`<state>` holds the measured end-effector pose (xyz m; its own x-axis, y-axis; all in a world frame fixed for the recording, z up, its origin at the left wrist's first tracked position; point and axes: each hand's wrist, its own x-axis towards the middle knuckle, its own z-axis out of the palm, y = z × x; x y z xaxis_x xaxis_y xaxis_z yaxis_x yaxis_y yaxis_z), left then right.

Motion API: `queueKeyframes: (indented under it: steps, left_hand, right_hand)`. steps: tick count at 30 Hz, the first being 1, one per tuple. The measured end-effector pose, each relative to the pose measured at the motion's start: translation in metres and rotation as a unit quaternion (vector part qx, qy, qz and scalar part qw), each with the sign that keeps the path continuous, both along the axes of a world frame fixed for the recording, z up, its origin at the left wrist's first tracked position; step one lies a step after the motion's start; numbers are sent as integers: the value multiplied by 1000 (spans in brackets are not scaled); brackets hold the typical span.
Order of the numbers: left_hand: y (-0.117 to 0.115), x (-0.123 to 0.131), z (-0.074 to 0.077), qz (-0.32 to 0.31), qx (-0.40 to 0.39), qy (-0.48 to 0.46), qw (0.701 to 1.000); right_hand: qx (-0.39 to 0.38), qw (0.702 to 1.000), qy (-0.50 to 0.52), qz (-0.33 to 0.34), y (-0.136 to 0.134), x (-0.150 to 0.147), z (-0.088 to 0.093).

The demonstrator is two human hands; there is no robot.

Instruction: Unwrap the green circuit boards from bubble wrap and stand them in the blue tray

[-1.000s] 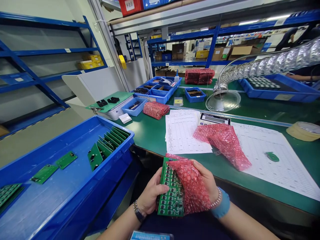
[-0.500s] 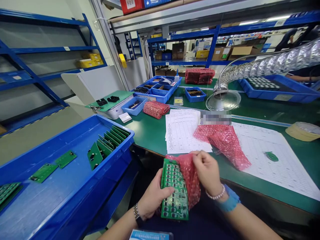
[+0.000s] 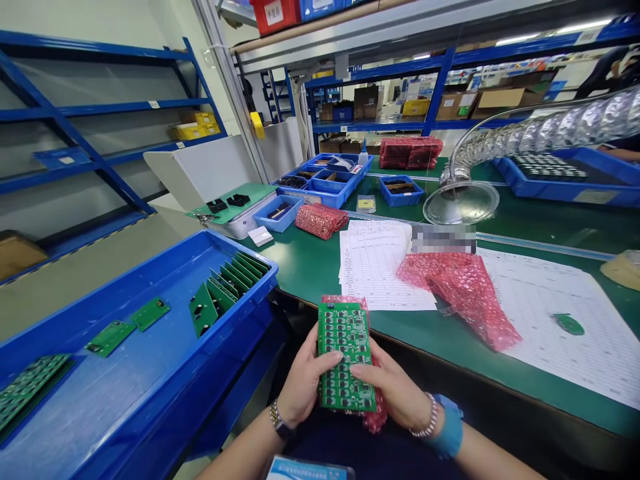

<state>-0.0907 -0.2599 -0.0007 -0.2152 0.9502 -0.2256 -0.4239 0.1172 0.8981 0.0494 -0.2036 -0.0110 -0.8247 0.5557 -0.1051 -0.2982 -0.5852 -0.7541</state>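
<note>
A green circuit board [image 3: 350, 387] with rows of dark components is held upright in front of me, over my lap. My left hand [image 3: 305, 380] grips its left edge, thumb lying across the face. On the other side my right hand [image 3: 395, 387] clasps the right edge, its thumb also on the face. Behind the board, pink bubble wrap [image 3: 376, 421] shows at the top and lower right; the fingers of both hands are mostly hidden there. Another sheet of pink bubble wrap [image 3: 465, 287] lies on the papers [image 3: 375, 267] at the bench's front.
At left stands a blue bin [image 3: 165, 363] with several green boards [image 3: 235, 280], some on edge. A rolled pink bubble-wrap bundle [image 3: 321, 221], small blue trays [image 3: 280, 212] and a fume duct hood [image 3: 461, 202] stand on the green bench [image 3: 300, 260]. A green disc [image 3: 569, 324] rests on paper.
My right hand has let go of the bubble wrap's top and moved down to the board's right edge. The wrap now sits behind the board, and the view has shifted left.
</note>
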Motion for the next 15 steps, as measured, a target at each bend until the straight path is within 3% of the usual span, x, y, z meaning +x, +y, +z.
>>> queueKeyframes:
  steps: [3, 5, 8, 10, 12, 15]
  left_hand:
    - [0, -1, 1, 42, 35, 156, 986]
    - [0, 0, 5, 20, 58, 210, 976]
    - [1, 6, 12, 6, 67, 256, 964]
    - [2, 9, 13, 27, 59, 250, 966]
    - [1, 9, 11, 30, 51, 195, 979]
    - [0, 8, 7, 10, 48, 89, 995]
  right_hand:
    - [150, 981, -77, -91, 3, -4, 1]
    - [277, 943, -128, -131, 3, -7, 3]
    - [415, 886, -155, -136, 0, -12, 7]
    - [453, 867, -170, -122, 0, -12, 6]
    - [453, 865, -190, -102, 3, -9, 1]
    - [386, 904, -173, -59, 9, -3, -7]
